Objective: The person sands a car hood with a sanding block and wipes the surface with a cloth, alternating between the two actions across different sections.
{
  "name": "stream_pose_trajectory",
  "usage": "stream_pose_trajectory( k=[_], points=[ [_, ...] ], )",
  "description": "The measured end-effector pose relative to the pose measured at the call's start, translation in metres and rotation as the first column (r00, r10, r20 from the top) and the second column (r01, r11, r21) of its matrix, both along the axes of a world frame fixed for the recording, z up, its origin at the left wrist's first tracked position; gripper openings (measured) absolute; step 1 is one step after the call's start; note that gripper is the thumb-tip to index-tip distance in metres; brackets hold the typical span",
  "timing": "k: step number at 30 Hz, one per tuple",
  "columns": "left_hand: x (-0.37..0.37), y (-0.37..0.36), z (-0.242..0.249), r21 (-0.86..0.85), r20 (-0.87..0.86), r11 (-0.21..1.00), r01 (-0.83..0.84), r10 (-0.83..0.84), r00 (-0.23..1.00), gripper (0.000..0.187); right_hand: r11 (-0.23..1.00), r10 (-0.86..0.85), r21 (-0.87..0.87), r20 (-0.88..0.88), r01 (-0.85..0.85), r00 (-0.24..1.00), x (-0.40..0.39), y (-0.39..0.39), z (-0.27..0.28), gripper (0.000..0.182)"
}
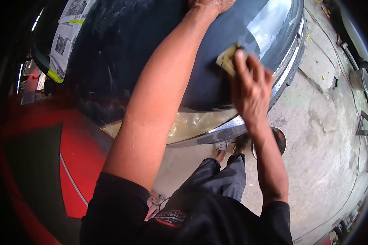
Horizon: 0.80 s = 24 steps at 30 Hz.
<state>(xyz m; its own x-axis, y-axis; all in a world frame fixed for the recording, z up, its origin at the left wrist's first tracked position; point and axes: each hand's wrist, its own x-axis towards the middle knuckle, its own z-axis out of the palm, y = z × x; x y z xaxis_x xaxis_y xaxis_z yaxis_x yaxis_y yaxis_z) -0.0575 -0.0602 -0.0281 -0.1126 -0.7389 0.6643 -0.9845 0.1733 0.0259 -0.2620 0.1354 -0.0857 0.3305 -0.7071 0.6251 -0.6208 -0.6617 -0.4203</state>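
My right hand is closed on a yellowish-brown block or folded pad, slightly blurred, over the dark, wet-looking car panel. At the top edge of the view my left hand touches the same panel; only its wrist side shows and its fingers are hidden. Below the panel lies a headlight with a cloudy, yellowish lens. A chrome strip runs along the panel's right edge, and a bright reflection lies on the surface near it.
A round bucket stands on the concrete floor beside my right forearm. Newspaper is taped at the upper left. A red car body is at the left. Another bucket and a hose lie far right.
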Motion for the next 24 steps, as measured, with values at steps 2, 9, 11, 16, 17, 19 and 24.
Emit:
stream_pose_trajectory(
  k=[2,9,11,16,17,19,24],
  points=[
    [-0.001,0.004,-0.003,-0.022,0.027,1.0,-0.009,0.01,1.0,0.048,0.991,-0.132,0.034,0.02,0.131,0.991,0.006,-0.003,0.001,0.058],
    [0.002,-0.008,-0.007,-0.069,0.064,0.997,-0.02,0.024,0.998,0.045,1.0,0.023,-0.001,0.021,-0.023,1.0,0.015,0.046,-0.012,0.056],
    [-0.001,-0.005,-0.003,-0.011,0.067,1.0,-0.026,0.027,0.997,0.044,0.99,-0.099,0.102,-0.024,0.101,0.995,0.021,0.012,0.014,0.059],
    [-0.002,-0.008,0.0,0.01,0.068,1.0,-0.014,0.014,0.998,0.044,0.996,0.062,0.069,-0.04,-0.059,0.997,-0.003,0.097,-0.035,0.053],
    [0.001,-0.01,-0.002,-0.004,0.059,1.0,-0.018,0.018,0.998,0.045,0.993,0.107,0.049,-0.071,-0.104,0.992,-0.006,0.105,-0.042,0.052],
    [0.001,-0.009,-0.004,-0.02,0.048,1.0,-0.007,0.008,0.999,0.046,0.989,0.148,0.041,-0.083,-0.145,0.986,0.005,0.086,-0.023,0.055],
    [-0.002,-0.006,-0.001,0.05,0.035,0.999,-0.008,0.006,0.999,0.046,0.979,0.182,0.118,-0.148,-0.165,0.972,0.015,0.075,0.004,0.064]
  ],
)
